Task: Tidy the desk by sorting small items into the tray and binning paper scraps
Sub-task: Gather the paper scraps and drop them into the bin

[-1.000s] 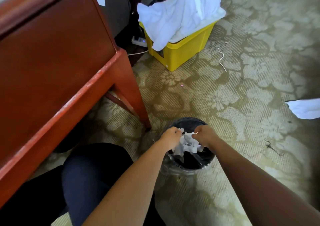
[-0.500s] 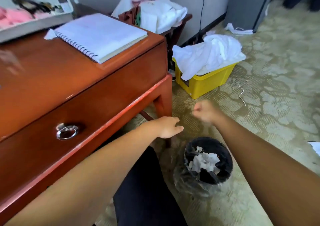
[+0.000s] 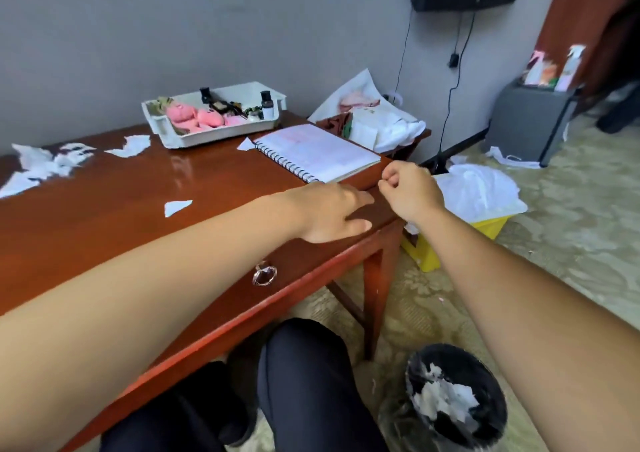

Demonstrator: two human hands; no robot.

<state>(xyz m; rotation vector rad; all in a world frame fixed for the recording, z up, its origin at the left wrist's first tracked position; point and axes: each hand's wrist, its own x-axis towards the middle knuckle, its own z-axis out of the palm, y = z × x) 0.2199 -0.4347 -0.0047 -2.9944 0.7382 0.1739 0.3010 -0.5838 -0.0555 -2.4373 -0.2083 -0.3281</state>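
Torn white paper scraps lie on the red-brown desk [image 3: 104, 216]: a heap [image 3: 41, 167] at the far left, one scrap [image 3: 130, 146] near the tray and a small triangle [image 3: 176, 207] in the middle. The white tray [image 3: 214, 136] at the back holds pink plush toys and small bottles. My left hand [image 3: 332, 214] hovers flat over the desk's right front edge, fingers extended, holding nothing. My right hand [image 3: 410, 190] is beside it with fingers curled and empty. The black bin [image 3: 485, 379] on the floor at lower right holds white scraps.
An open spiral notebook [image 3: 315, 151] lies on the desk's right end. A yellow box [image 3: 485, 229] with white cloth stands on the carpet beyond the desk. A side table with clothes, a grey cabinet [image 3: 530, 129] and hanging cables are at the back right.
Both hands let go of the scraps over the bin and rose up to the desk's right edge. The view lifted from the floor to the desktop.
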